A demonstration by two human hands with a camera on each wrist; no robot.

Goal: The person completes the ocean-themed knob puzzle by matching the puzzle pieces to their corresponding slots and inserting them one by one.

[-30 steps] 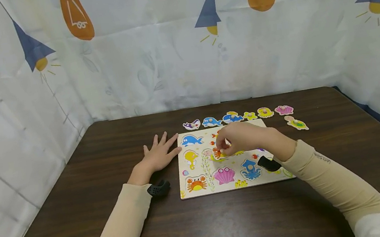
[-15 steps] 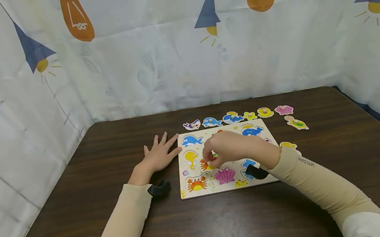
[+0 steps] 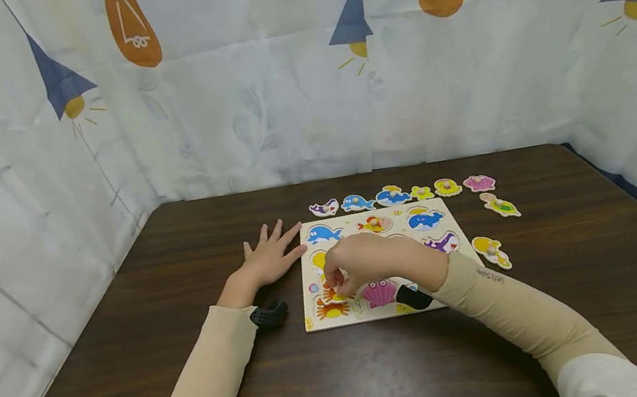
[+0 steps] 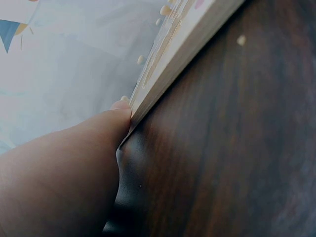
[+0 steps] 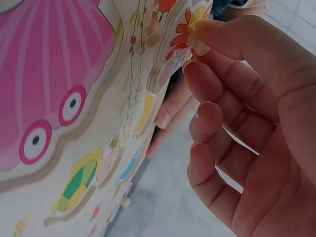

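Note:
My right hand (image 3: 371,259) pinches the small knob (image 5: 199,45) of a crab puzzle piece (image 5: 178,43) between thumb and index finger. The piece hovers over or touches the lower left of the puzzle board (image 3: 354,320), partly covering the printed crab (image 3: 333,311); exact contact cannot be told. My left hand (image 3: 266,261) lies on the table with fingers spread. Its thumb (image 4: 118,116) touches the board's left edge in the left wrist view. The right hand hides the board's middle and part of the printed seahorse (image 3: 319,259).
Behind the board lies a row of knobbed pieces, including a whale (image 3: 358,203), a starfish (image 3: 421,193) and a pink shell (image 3: 480,183). A turtle piece (image 3: 500,205) and a yellow seahorse-like piece (image 3: 491,252) lie right of it. A patterned curtain (image 3: 281,115) hangs beyond the table.
My right hand has carried the crab piece left and toward me, from the board's middle to the printed crab at lower left. My left hand has stayed in place.

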